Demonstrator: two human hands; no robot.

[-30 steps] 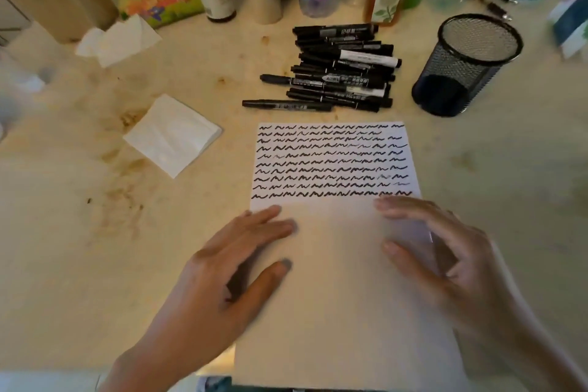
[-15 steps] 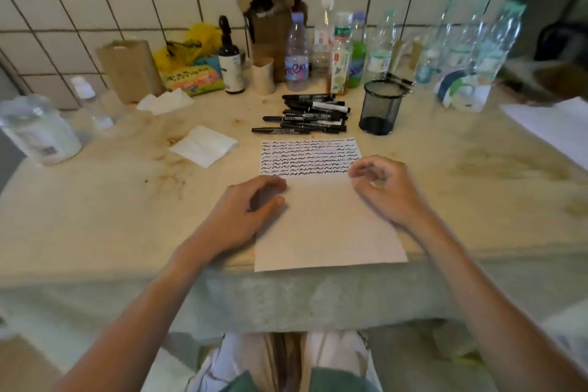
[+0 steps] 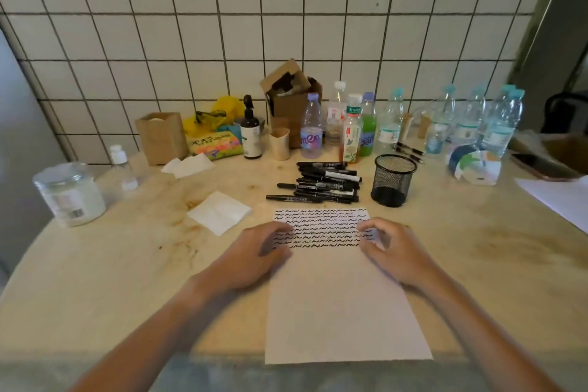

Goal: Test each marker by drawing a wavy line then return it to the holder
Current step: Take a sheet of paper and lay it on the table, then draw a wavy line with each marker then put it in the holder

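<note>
I see both hands, left hand (image 3: 254, 251) and right hand (image 3: 391, 248), loosely curled, holding nothing, on the white paper sheet (image 3: 337, 302); beyond them, black markers (image 3: 321, 183) piled, black mesh holder (image 3: 393, 180) apparently empty: none returned.

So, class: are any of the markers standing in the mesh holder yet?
No, the mesh holder looks empty, and the markers lie in a pile on the table beside it.

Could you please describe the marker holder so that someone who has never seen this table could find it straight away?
Start at the sheet of paper covered in wavy lines at the table's near edge, then look just beyond it to the pile of black markers. Right of that pile stands the marker holder, upright. It is the only black wire-mesh cup there, unlike the clear plastic bottles behind.
</note>
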